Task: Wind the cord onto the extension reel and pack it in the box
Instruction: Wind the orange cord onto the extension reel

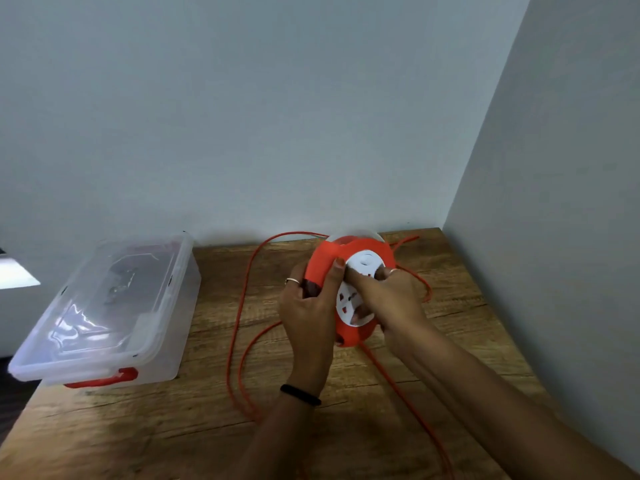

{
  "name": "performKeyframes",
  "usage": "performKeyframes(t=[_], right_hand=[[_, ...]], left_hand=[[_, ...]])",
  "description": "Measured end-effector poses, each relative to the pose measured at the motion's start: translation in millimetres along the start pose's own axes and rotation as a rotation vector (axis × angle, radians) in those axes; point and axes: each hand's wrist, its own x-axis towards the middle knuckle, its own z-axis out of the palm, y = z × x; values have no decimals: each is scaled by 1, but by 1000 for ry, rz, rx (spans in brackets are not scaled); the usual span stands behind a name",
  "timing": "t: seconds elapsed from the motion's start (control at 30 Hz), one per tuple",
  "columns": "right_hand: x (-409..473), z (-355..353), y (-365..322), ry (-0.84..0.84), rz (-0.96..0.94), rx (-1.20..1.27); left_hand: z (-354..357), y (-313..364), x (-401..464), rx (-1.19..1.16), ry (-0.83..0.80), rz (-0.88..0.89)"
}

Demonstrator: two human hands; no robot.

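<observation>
I hold the reel (349, 289) up in front of me, between my two hands, above the wooden surface (207, 393). The reel is round and orange, and its white face (356, 303) with the plug holes points toward me. My left hand (310, 313) wraps around the left side of the reel, with my thumb on the front near the white face and my fingers curled around the edge. My right hand (388, 299) reaches across the white face, and its fingers are closed on the middle part there. I cannot see just what the fingers pinch. Both hands are shut on the reel.

I cannot read any words or brand on the reel. It is too blurry.

The orange cord (239, 306) is loose. It comes out from behind the reel near the wall, runs in a big loop on the surface to my left, and comes back toward me. More cord lies to the right of the reel and goes down under my right arm to the near edge.

I wear a thin ring on each hand and a black band (300, 395) on my left wrist.

The box (114, 306) sits well apart on the left end of the surface. It is clear plastic with its lid on and an orange clip (104, 378) on the near end. I see no writing on it.
</observation>
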Motion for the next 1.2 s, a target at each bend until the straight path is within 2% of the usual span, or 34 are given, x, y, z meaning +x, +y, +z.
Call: performKeyframes(t=[0.07,0.17,0.23,0.3,0.33,0.37,0.4,0.47,0.57,0.8,0.9,1.07,1.2], right_hand=[[-2,-4,-2,-31,123,115],[-9,-22,-16,-173,101,-13],[-13,-36,-22,-151,-158,-343],[-12,-50,-18,70,-563,-792],[-13,-56,-17,169,-752,-947],[-13,-61,-18,200,-901,-1057],[-11,-65,-17,165,-1004,-1136],[-8,-69,-17,1,-1085,-1260],[-6,-64,-15,-102,-1095,-1398],[-9,-42,-19,80,-1137,-1473],[-16,-35,-24,73,-1096,-1498],[-18,-33,-24,77,-984,-1426],[-6,-36,-30,-30,-953,-1214]], left_hand=[[0,-1,-3,-9,-11,-26],[-3,1,0,-101,33,-156],[-5,3,3,-166,43,-233],[-6,6,7,-181,34,-252],[-6,8,8,-187,25,-257],[-6,9,8,-201,20,-265],[-6,11,8,-215,16,-274],[-7,15,8,-219,13,-283],[-6,19,7,-212,3,-290],[-1,24,4,-251,6,-313],[0,28,6,-237,-2,-275],[2,34,6,-259,-24,-216],[4,35,5,-278,-45,-211]])
